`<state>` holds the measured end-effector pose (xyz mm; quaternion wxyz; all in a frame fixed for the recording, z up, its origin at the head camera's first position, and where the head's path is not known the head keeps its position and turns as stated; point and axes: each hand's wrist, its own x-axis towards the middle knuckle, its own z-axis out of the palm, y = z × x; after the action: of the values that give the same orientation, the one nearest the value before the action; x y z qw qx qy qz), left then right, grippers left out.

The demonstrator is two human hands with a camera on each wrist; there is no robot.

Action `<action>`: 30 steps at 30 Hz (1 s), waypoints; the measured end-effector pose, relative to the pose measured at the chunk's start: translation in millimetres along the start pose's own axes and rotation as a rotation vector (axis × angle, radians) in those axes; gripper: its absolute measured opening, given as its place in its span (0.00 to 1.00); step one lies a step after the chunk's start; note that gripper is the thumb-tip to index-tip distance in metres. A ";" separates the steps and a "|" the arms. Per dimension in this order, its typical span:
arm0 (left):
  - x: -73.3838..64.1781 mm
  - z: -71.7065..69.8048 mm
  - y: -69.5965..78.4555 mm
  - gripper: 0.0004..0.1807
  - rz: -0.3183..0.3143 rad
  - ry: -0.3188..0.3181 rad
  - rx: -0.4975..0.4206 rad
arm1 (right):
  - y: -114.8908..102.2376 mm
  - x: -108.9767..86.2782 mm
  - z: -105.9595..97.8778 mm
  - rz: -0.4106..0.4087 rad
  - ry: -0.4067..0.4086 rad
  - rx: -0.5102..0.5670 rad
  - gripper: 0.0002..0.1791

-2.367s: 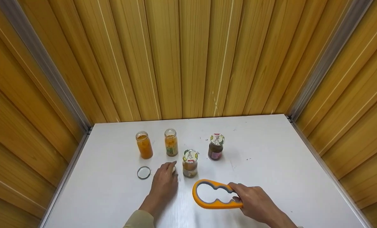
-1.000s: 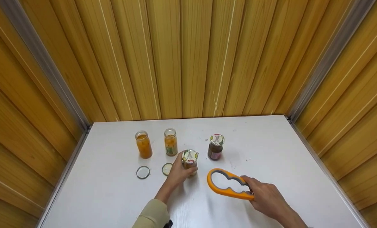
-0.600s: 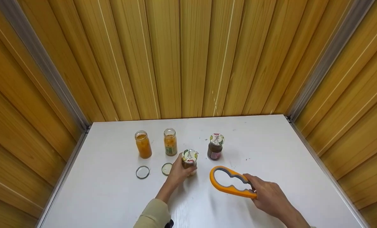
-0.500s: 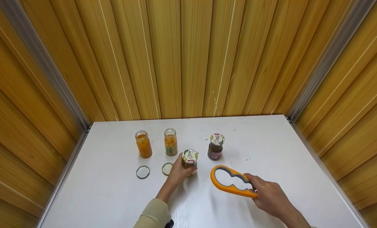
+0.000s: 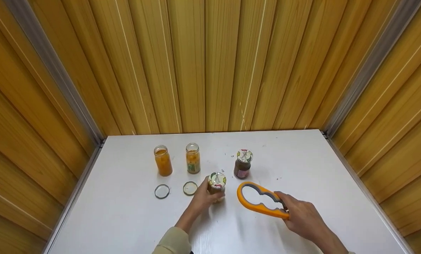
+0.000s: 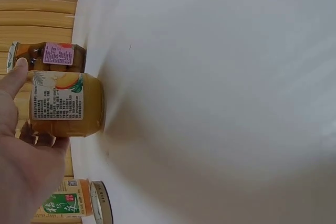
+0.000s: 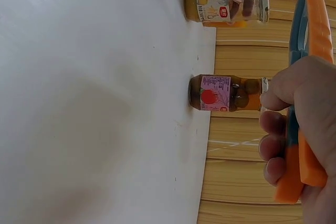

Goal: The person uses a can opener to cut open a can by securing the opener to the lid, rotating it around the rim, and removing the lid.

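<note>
My left hand curls its fingers and thumb round a glass jar of yellowish fruit. This jar is upright, its patterned lid on top and uncovered by the hand. In my right hand is an orange and grey jar opener, gripped by its handle end. The opener's loop is in the air to the right of the held jar, apart from it. Behind the loop stands a second lidded jar, dark with a pink label, also visible in the right wrist view.
Two lidless jars with orange contents, one at the left and one beside it, stand towards the back of the white table. Two loose lids, one at left and another by my left hand, lie before them. Wood-patterned walls enclose the table.
My left hand has left the loose lid and taken hold of the yellowish jar, which has shifted slightly towards me. My right hand has carried the opener to the right and a little farther from me.
</note>
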<state>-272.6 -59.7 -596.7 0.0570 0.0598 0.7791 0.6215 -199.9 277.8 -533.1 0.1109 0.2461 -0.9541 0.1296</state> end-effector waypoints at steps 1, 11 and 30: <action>-1.8 0.9 -0.1 0.43 0.007 -0.009 -0.002 | -0.4 0.3 -0.3 -0.002 0.004 -0.003 0.36; -19.5 10.5 0.7 0.43 -0.033 -0.079 -0.007 | -9.7 6.6 -3.6 0.009 0.005 -0.011 0.34; -56.3 31.6 8.6 0.36 -0.064 -0.302 -0.011 | -35.3 28.0 -5.5 -0.078 -0.006 0.011 0.35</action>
<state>-211.7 -36.7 -594.5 0.1935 0.1274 0.7596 0.6077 -205.4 237.3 -513.3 0.1119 0.2842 -0.9434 0.1295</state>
